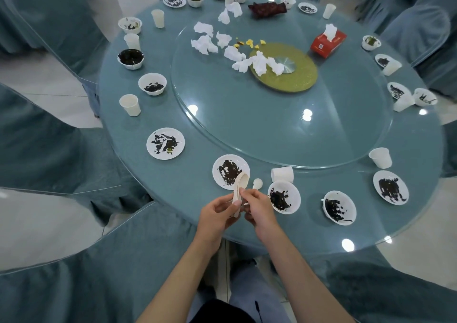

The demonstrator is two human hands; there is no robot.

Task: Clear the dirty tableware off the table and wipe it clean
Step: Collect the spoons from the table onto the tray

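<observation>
Head view: left hand (217,211) curls round a stack of spoons (239,181), right hand (258,207) pinches it, above the table's (193,184) near edge beside a smeared plate (228,170).

Glossy glass is seen on the worktop (138,134); matt paper forms the cups (130,104); chair covers (49,149) are cloth.

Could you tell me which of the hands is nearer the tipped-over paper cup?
Right. The right hand is close on the near side of the cup; the left hand is farther off to the left.
</observation>
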